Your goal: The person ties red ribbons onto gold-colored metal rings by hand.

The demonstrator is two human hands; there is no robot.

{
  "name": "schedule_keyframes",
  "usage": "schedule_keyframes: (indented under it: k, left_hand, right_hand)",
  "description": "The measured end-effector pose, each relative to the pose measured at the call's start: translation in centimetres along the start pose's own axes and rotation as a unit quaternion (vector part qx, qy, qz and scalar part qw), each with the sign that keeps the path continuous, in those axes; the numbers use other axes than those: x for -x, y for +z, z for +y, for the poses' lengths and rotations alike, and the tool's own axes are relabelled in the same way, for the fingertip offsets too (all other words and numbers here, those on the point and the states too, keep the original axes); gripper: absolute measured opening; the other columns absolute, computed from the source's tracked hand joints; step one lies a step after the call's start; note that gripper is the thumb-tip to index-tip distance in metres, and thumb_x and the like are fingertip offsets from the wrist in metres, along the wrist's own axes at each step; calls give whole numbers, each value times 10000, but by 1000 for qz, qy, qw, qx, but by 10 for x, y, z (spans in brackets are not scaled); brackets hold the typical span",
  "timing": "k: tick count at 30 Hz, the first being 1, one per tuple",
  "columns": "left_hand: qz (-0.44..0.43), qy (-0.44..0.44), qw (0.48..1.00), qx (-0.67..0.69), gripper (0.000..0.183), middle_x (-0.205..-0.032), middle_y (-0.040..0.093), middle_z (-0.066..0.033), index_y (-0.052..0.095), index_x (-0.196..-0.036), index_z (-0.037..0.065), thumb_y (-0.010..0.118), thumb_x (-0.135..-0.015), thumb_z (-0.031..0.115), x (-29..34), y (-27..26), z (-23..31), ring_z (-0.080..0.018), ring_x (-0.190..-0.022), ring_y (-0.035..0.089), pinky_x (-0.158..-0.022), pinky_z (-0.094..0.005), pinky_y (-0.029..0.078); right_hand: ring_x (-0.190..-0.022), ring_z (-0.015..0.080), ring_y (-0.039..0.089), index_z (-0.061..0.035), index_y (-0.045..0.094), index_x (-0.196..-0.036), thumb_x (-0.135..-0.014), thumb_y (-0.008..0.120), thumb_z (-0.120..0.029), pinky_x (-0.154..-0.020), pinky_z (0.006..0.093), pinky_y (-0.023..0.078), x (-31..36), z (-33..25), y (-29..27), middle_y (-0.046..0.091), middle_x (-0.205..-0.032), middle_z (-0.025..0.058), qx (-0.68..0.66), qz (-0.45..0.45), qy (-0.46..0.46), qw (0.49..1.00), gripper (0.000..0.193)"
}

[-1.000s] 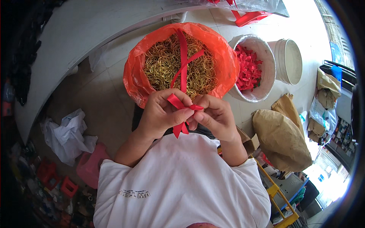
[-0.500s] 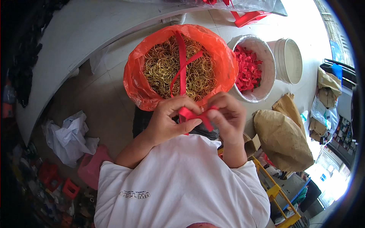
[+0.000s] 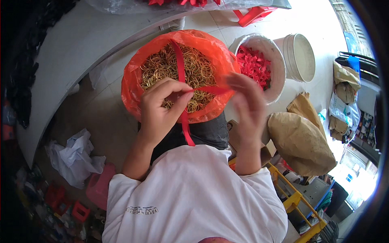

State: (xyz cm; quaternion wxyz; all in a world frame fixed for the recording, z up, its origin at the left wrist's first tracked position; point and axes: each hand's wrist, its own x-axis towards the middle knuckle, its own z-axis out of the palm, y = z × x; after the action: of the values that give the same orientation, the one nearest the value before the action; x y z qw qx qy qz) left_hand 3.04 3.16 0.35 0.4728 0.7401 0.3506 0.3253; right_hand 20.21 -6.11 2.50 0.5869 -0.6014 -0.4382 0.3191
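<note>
My left hand (image 3: 160,107) pinches a red ribbon (image 3: 208,90) between thumb and forefinger, above an orange plastic bag (image 3: 135,67) full of gold-coloured metal rings (image 3: 202,67). From that pinch the ribbon runs straight across to my right hand (image 3: 249,103). The right hand is smeared by motion, but its fingers appear closed on the ribbon's other end. A long red strip of ribbon (image 3: 180,67) lies over the rings, passes behind the left fingertips and hangs down to my white shirt. The bag rests in front of my lap.
Right of the bag stands a white bucket (image 3: 279,65) of red ribbon bows, with a pale bucket (image 3: 304,58) beside it. A brown paper sack (image 3: 300,146) and a yellow metal frame (image 3: 296,198) are at the right. A grey table (image 3: 60,77) curves along the left.
Both hands have moved up and forward over the rings. The ribbon bunched between them is now stretched out sideways. My right hand has drawn away from the left.
</note>
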Motion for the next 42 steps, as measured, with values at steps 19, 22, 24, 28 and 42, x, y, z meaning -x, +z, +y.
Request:
schedule_keyframes:
  k: [19,22,24,28,42]
  left_hand:
    - [45,-133,897,419,122,-802,646,-119,574,-952,9,504,-906,98,13,-8,1,-146,-733,627,-680,-277,521]
    - [-11,-146,908,392,95,-821,634,-40,549,-960,-16,537,-887,44,27,7,6,-62,-758,590,-670,-207,483]
    - [-12,-133,906,402,110,-822,627,-35,544,-969,-21,539,-890,55,29,10,6,-38,-753,568,-661,-196,467]
    - [-16,-148,894,423,116,-822,631,-52,538,-971,-31,530,-895,57,31,10,7,-63,-749,589,-676,-206,481]
    - [-35,-158,906,390,255,-642,482,14,523,-980,1,377,-969,210,38,22,18,-60,-522,445,-511,-208,385]
  right_hand:
    - [-780,163,649,1,638,-972,-769,620,24,-651,260,503,22,-20,30,662,-857,107,-50,-257,67,963,205]
    - [-651,141,626,-14,661,-870,-750,688,-52,-603,244,481,18,-20,40,632,-684,57,24,-146,106,983,128]
    - [-603,120,572,-8,655,-801,-746,702,-66,-572,222,459,7,-13,43,600,-710,53,56,-28,21,998,93]
    - [-767,110,546,18,576,-799,-774,669,-19,-664,240,450,1,1,57,569,-948,91,-186,9,39,982,103]
    - [-772,90,539,3,514,-817,-804,611,41,-686,219,440,0,-2,58,578,-914,86,-202,56,52,976,105]
